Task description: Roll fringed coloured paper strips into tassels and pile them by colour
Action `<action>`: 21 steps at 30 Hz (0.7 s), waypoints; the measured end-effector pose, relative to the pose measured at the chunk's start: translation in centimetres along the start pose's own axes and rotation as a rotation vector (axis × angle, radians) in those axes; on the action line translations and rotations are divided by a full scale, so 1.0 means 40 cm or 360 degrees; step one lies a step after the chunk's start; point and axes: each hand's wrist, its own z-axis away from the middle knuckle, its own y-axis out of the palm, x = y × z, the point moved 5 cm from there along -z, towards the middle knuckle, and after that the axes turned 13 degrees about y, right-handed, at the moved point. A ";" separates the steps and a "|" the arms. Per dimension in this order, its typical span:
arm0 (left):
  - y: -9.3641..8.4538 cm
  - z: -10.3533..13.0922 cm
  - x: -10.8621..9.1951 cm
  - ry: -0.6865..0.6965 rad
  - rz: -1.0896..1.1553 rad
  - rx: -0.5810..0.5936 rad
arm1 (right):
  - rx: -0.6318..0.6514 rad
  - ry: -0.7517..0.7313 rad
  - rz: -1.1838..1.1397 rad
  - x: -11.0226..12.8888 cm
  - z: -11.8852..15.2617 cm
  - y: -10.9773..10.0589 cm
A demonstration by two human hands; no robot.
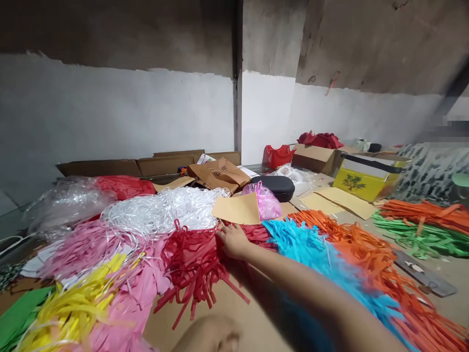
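My right hand [233,240] reaches forward, palm down, on the top of a pile of red paper strips [194,269], its fingers curled into them. A blue fringed pile [304,244] lies just right of the hand, with orange strips [351,244] beyond. Left of the red pile are pink strips [84,244], yellow strips [69,303] and white ribbon-like strips [161,210]. My left hand [212,335] shows as a blur at the bottom edge, above bare brown card, and its fingers are unclear.
Brown card sheets [236,209], a pink plastic bag [267,201] and a black case [276,186] lie behind the hand. A yellow box [362,185], cardboard boxes [315,157], and green [421,239] and orange strips fill the right. A white wall stands behind.
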 end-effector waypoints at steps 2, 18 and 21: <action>-0.048 -0.070 0.027 0.0017 -0.0184 -0.0043 | 0.0026 0.0063 -0.0130 0.029 -0.061 0.022; -0.259 -0.166 0.351 -0.0282 -0.0482 -0.0631 | -0.0259 0.0713 -0.1368 -0.139 -0.097 -0.042; -0.254 -0.171 0.344 -0.0230 -0.0444 -0.0676 | -0.0231 0.0608 -0.1443 -0.073 -0.040 -0.010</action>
